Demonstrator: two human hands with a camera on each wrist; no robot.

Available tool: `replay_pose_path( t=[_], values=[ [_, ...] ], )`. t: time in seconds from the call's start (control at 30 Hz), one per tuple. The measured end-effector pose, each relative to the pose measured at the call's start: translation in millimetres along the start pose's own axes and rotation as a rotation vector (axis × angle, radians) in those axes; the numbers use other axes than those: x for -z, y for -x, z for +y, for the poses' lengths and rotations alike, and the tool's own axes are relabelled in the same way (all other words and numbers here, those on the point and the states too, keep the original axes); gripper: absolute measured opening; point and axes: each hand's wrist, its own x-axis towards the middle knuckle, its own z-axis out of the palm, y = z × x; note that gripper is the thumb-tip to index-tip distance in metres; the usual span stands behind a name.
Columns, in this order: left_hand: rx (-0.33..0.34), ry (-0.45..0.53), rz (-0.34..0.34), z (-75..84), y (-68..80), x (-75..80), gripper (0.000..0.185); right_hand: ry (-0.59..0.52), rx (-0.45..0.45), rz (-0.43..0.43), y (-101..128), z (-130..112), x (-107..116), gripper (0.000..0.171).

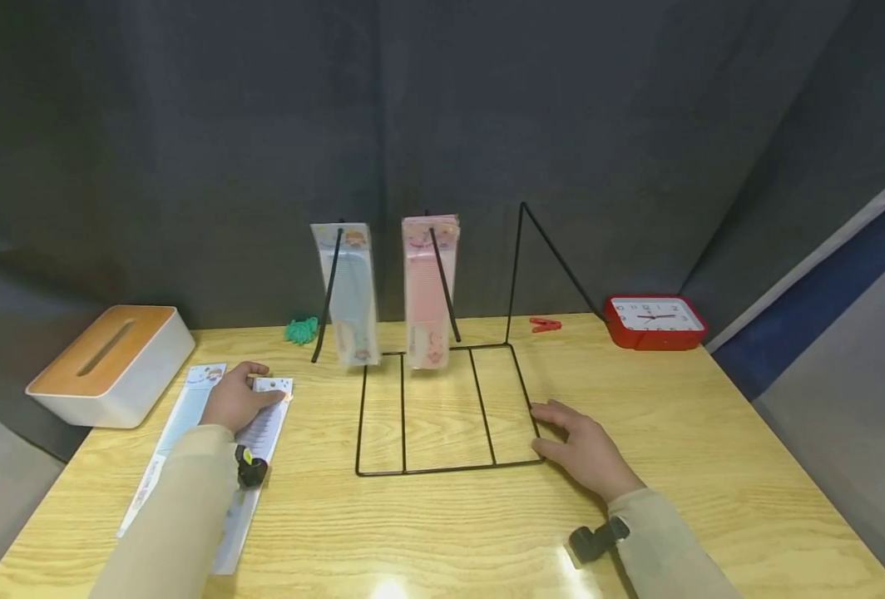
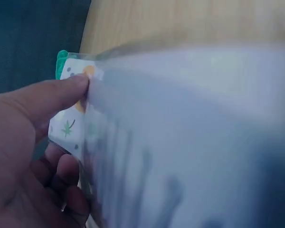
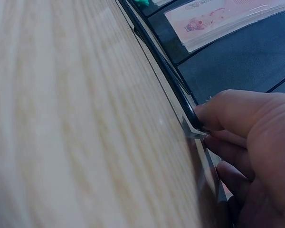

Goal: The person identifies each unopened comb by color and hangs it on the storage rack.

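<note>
At the far left a tissue box (image 1: 109,362) with a wooden top sat near the edge of the surface (image 1: 442,524). Just right of it two packaged combs lay flat side by side, long axes running away from the person. The left hand (image 1: 234,398) rested on the far end of the nearer packaged comb (image 1: 251,466), thumb and fingers pinching its printed header card, as the left wrist view showed; the other flat packet (image 1: 176,433) lay just to its left.

Farther right stood a black wire rack (image 1: 442,408), its flat base frame on the surface and its prongs rising at the back. A blue comb packet (image 1: 348,291) and a pink comb packet (image 1: 429,287) hung from two prongs; the third prong, on the right, was bare. The rack lay to the right of the pinched comb.

The right hand (image 1: 580,449) pressed the base frame's near right corner, fingertips curled against the wire. Beyond it a red clothes peg (image 1: 545,324) and a red clock (image 1: 655,320) sat near the back edge.
</note>
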Motion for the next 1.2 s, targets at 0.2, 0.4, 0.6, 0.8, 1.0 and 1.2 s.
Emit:
replay_pose_path(
  t=[0.2, 0.4, 0.6, 0.8, 1.0, 1.2],
  values=[
    [-0.060, 0.007, 0.053, 11.3, 18.0, 9.7, 0.042, -0.005, 0.008, 0.006, 0, 0, -1, 0.053],
    [-0.107, 0.065, 0.139, 29.3, 40.4, 25.5, 0.033, 0.005, 0.018, 0.006, 1, 1, -2, 0.052],
    [-0.140, 0.195, 0.165, 57.9, 75.7, 43.9, 0.034, -0.007, 0.026, 0.010, 1, 1, -1, 0.051],
    [-0.261, 0.268, 0.199, 97.2, 118.0, 50.7, 0.025, -0.010, 0.024, 0.008, 0, 2, 0, 0.051],
    [-0.437, 0.308, 0.296, 135.9, 156.9, 58.9, 0.008, -0.010, 0.021, 0.000, 0, 0, -1, 0.051],
    [-0.558, 0.511, 0.354, 165.8, 178.0, 66.7, 0.009, 0.003, 0.010, 0.002, 1, -1, 0, 0.050]
  ],
)
